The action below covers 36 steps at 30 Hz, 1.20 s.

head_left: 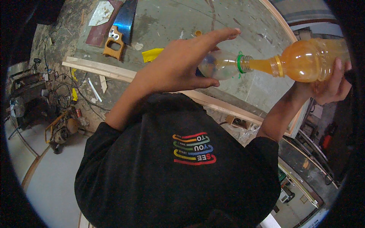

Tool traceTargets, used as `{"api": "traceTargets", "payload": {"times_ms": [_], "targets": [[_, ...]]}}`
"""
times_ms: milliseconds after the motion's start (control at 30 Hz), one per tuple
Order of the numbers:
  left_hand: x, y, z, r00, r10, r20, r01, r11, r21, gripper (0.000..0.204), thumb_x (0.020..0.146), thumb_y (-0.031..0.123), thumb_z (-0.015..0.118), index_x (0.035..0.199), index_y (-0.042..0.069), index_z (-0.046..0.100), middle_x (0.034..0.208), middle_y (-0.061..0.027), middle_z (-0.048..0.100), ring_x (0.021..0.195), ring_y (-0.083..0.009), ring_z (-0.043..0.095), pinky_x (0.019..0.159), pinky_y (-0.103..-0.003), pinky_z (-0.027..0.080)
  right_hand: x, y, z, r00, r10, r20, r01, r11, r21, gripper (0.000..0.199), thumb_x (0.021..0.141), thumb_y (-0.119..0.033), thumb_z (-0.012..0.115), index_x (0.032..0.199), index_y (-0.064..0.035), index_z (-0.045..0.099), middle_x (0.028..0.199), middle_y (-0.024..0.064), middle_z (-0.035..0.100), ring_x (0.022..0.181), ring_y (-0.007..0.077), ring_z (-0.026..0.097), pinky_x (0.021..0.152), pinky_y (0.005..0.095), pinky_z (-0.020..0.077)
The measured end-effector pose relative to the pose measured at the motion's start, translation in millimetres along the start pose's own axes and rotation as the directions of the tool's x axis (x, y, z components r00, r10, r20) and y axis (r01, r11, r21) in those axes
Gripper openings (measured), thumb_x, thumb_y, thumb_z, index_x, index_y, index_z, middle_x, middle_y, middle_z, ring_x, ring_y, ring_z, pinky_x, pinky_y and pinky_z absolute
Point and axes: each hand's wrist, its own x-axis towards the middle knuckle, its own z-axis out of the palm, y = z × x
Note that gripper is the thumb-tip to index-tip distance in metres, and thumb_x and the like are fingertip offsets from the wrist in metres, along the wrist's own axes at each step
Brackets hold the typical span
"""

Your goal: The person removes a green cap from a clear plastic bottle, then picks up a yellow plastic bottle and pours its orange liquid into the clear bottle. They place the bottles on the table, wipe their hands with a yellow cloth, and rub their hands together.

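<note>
Left grip (pixel 182 64) is wrapped loosely round a small clear bottle (pixel 220 65) — thumb underneath, fingers stretched flat over the top, so it's cradling more than squeezing. Right grip (pixel 330 85) is closed round the fat end of an orange bottle (pixel 308 60), fingertips curled up over its side. Both bottles lie nearly level, held up well above everything, mouth to mouth: the orange one's neck meets the clear one's neck right at a green ring (pixel 239 62), between the two grips. Orange liquid fills the right-hand bottle into its neck; the clear one looks almost empty.

Behind and past the grips is a big grey surface (pixel 182 19), scuffed and paint-flecked, with a pale wooden frame (pixel 102 70) running along its near edge and curving up the far right side. Well off beyond the left grip lies one handsaw (pixel 119 28) with an orange-brown handle, next to a dark red board (pixel 99 32). Just beside the left wrist, on the surface, sits one yellow scrap (pixel 152 55).

Further out past the left elbow, down on the floor, there's a tangle of cables and tools (pixel 57 114) — cluttered, not much room there. Pale floor (pixel 49 178) below that looks open. Under the right forearm the space is tight, with frames and boards stacked on edge.

Count: two bottles, one saw, one yellow scrap, one red board.
</note>
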Motion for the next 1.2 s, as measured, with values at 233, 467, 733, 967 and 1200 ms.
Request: {"api": "traceTargets", "payload": {"times_ms": [233, 467, 733, 967, 1200], "targets": [[1.6, -5.3, 1.7, 0.996, 0.085, -0.041, -0.082, 0.994, 0.069, 0.103, 0.070, 0.010, 0.088, 0.157, 0.018, 0.032, 0.150, -0.0123, 0.052, 0.124, -0.0338, 0.061, 0.098, -0.046, 0.054, -2.0, 3.7, 13.2, 0.984, -0.025, -0.176, 0.034, 0.998, 0.050, 0.061, 0.085, -0.057, 0.076, 0.113, -0.0025, 0.071, 0.117, 0.0150, 0.066, 0.105, 0.0310, 0.065, 0.089, 0.0414, 0.0581], [0.9, -5.1, 2.5, 1.000, 0.021, -0.006, -0.021, 1.000, 0.010, 0.102, 0.069, 0.003, 0.088, 0.156, 0.011, 0.035, 0.158, -0.0094, 0.046, 0.143, -0.0290, 0.047, 0.113, -0.044, 0.048, -4.8, -0.8, 8.1, 0.982, 0.107, -0.157, -0.111, 0.994, -0.017, 0.063, 0.086, -0.059, 0.074, 0.113, -0.0029, 0.071, 0.118, 0.0160, 0.063, 0.106, 0.0309, 0.064, 0.089, 0.0413, 0.0578], [2.4, -7.6, 4.8, 0.991, 0.121, -0.051, -0.116, 0.990, 0.084, 0.103, 0.071, 0.013, 0.088, 0.157, 0.022, 0.031, 0.148, -0.0118, 0.054, 0.115, -0.0354, 0.068, 0.091, -0.046, 0.058, -8.3, -4.8, 2.2, 0.989, 0.122, -0.081, -0.124, 0.992, -0.020, 0.060, 0.089, -0.054, 0.074, 0.119, -0.0026, 0.068, 0.119, 0.0147, 0.062, 0.116, 0.0307, 0.059, 0.098, 0.0444, 0.0543], [3.2, -6.6, 5.5, 0.992, 0.115, -0.049, -0.110, 0.989, 0.094, 0.104, 0.070, 0.013, 0.089, 0.157, 0.022, 0.032, 0.148, -0.0114, 0.054, 0.116, -0.0347, 0.067, 0.092, -0.046, 0.058, -8.1, 2.3, -14.1, 0.995, 0.052, 0.086, -0.042, 0.992, -0.116, 0.063, 0.074, -0.016, 0.093, 0.124, 0.0050, 0.062, 0.114, 0.0131, 0.046, 0.112, 0.0311, 0.063, 0.098, 0.0375, 0.0591], [3.5, -5.3, 5.3, 0.992, 0.117, -0.047, -0.115, 0.992, 0.052, 0.103, 0.070, 0.013, 0.089, 0.156, 0.021, 0.033, 0.150, -0.0106, 0.053, 0.115, -0.0342, 0.068, 0.093, -0.046, 0.057, -11.0, 8.8, -11.7, 0.999, -0.017, 0.033, 0.019, 0.997, -0.076, 0.060, 0.076, -0.021, 0.092, 0.123, 0.0035, 0.064, 0.117, 0.0155, 0.051, 0.112, 0.0301, 0.064, 0.093, 0.0342, 0.0613]]}}
